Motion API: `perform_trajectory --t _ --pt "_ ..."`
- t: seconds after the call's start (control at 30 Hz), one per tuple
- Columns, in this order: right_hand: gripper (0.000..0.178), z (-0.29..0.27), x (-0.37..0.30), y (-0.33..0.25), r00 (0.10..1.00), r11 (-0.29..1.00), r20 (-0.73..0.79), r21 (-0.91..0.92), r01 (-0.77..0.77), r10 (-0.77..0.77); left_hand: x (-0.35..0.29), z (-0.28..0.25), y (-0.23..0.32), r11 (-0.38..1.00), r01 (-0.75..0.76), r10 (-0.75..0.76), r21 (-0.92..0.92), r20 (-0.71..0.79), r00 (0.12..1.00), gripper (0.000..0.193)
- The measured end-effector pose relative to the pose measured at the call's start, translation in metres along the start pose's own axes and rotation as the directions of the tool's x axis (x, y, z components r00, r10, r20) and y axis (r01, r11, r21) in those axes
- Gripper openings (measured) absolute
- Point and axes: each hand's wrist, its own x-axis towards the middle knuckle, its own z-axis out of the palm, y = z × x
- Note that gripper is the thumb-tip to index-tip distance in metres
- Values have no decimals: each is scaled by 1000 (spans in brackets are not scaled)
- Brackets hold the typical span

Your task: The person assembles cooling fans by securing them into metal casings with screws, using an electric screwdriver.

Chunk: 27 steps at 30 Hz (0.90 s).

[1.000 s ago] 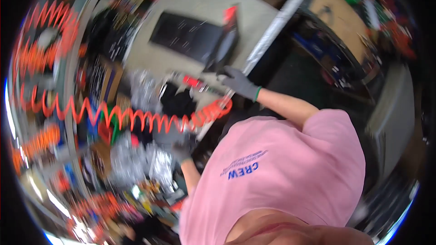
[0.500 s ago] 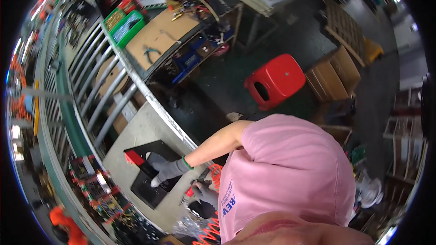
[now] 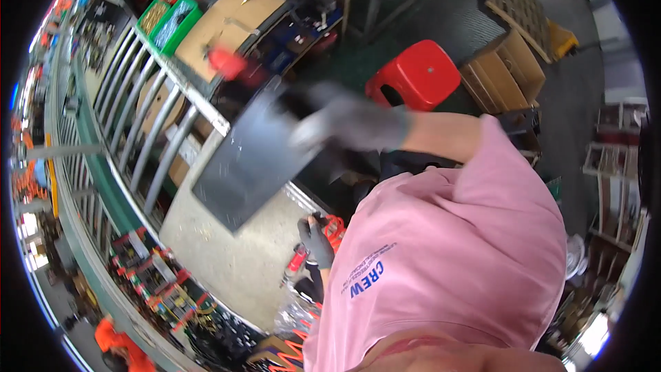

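My right hand point(image 3: 330, 124), in a grey glove and blurred by motion, holds a flat black panel point(image 3: 251, 158) tilted above the pale worktop point(image 3: 241, 269). Beyond the panel's far end shows a blurred red piece point(image 3: 227, 62); whether it is fixed to the panel I cannot tell. My left hand point(image 3: 317, 242), gloved in grey as well, is low at the worktop's near edge. Its fingers are closed around a red driver-like power tool point(image 3: 297, 262), whose tip points down toward the worktop. A red coiled hose point(image 3: 335, 231) runs beside that hand.
A metal roller rack point(image 3: 148, 117) borders the worktop. Green bins point(image 3: 172, 31) and a brown board point(image 3: 227, 21) lie on a bench beyond. A red stool point(image 3: 420, 76) and a cardboard box point(image 3: 502, 72) stand on the floor. Circuit boards point(image 3: 155, 275) line the conveyor.
My right hand has lifted the black panel off the worktop and swung it up and toward the right. My left hand has shifted slightly upward with the red tool.
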Motion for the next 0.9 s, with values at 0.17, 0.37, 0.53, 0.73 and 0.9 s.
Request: perform_trajectory --t 0.17,0.37,0.53,0.73,0.9 --pt "61 -86 -78 -35 954 981 -257 68 180 -157 11 12 13 976 14 -43 -217 -127 991 14" --pt "46 -162 -118 -54 906 960 -349 57 275 -239 26 26 8 948 120 -185 -294 -203 961 11" --pt "42 -228 -168 -68 700 978 -691 -45 203 -177 30 54 16 937 43 -107 -347 -165 981 10" --pt "29 -299 -246 -99 594 971 -788 -19 238 -161 49 103 19 896 126 -196 -426 -124 973 24" --pt "30 -317 -282 -107 541 933 -808 -32 358 -235 66 156 37 915 184 -210 -358 -33 977 23"
